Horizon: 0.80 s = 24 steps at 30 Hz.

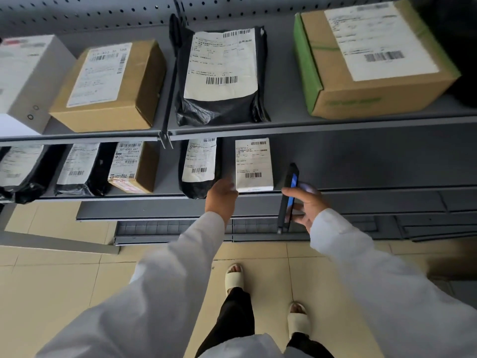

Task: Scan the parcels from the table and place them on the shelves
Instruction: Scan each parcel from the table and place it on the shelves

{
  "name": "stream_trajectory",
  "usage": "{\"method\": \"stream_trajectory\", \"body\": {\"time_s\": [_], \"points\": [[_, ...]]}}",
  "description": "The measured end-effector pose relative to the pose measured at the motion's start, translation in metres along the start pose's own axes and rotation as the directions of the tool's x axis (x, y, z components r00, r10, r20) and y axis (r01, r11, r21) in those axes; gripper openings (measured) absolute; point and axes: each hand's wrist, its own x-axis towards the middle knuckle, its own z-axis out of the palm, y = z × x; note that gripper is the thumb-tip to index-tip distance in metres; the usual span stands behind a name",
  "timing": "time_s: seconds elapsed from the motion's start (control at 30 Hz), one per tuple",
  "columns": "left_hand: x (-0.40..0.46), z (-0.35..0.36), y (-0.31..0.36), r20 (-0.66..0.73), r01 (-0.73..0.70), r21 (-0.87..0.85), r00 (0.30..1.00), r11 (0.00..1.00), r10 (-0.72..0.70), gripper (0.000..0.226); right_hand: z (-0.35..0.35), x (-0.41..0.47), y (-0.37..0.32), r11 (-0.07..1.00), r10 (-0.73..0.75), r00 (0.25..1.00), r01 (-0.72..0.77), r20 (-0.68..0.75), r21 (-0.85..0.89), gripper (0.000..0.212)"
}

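The person stands facing a grey metal shelf unit, both arms in white sleeves extended toward the middle shelf [361,189].

Left hand [222,196]: reaches to the front left corner of a small white parcel [254,165]. The fingers are blurred; they appear to touch the parcel's edge, but whether the grip is closed on it cannot be told.

Right hand [308,206]: grip closed around a dark handheld scanner [289,196] with a blue strip along its side. The scanner is held upright, just right of the white parcel and in front of the shelf edge.

White parcel: lies flat on the middle shelf, label and barcode facing up, near the front edge. Just beside it on the left lies a black bag parcel [198,167] with a white label.

Middle shelf, left bay: two more black bag parcels [80,169] and a small brown box [134,166], all labelled.

Upper shelf [284,120], left to right: a white box [25,81], a brown box [111,86], a black bag parcel [219,76] and a large brown box with green tape [374,60]. Each carries a label with a barcode.

Below: lower grey shelf levels, a tiled floor [51,293], and the person's feet in pale slippers [233,279].
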Motion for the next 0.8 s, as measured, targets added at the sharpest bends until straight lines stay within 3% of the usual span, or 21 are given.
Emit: {"method": "stream_trajectory", "body": {"time_s": [0.1, 0.2, 0.27, 0.47, 0.57, 0.7, 0.8], "points": [[-0.044, 0.000, -0.015, 0.050, 0.047, -0.118, 0.998, 0.992, -0.041, 0.040, -0.023, -0.032, 0.017, 0.998, 0.024, 0.999, -0.026, 0.032, 0.065, 0.029], [-0.097, 0.000, -0.030, 0.165, 0.164, -0.339, 0.980, 0.926, -0.113, 0.039, -0.051, -0.064, 0.043, 0.992, 0.066, 0.996, -0.073, 0.064, 0.107, 0.026], [-0.135, -0.006, -0.030, 0.202, 0.201, -0.444, 0.972, 0.873, -0.122, 0.032, -0.068, -0.078, 0.063, 0.989, 0.075, 0.994, -0.084, 0.075, 0.124, 0.036], [-0.205, -0.032, -0.032, 0.132, 0.158, -0.520, 0.986, 0.840, -0.104, 0.027, -0.066, -0.093, 0.095, 0.985, 0.114, 0.983, -0.131, 0.144, 0.113, 0.055], [-0.236, -0.042, -0.042, 0.060, 0.155, -0.575, 0.987, 0.803, -0.147, 0.026, -0.051, -0.100, 0.109, 0.980, 0.145, 0.961, -0.173, 0.234, 0.102, 0.045], [-0.274, -0.059, -0.067, 0.035, 0.204, -0.587, 0.973, 0.783, -0.228, 0.029, -0.026, -0.120, 0.135, 0.979, 0.196, 0.938, -0.204, 0.286, -0.004, 0.056], [-0.290, -0.081, -0.092, 0.010, 0.232, -0.617, 0.958, 0.752, -0.287, 0.028, -0.006, -0.138, 0.153, 0.977, 0.215, 0.920, -0.205, 0.326, -0.067, 0.051]]}}
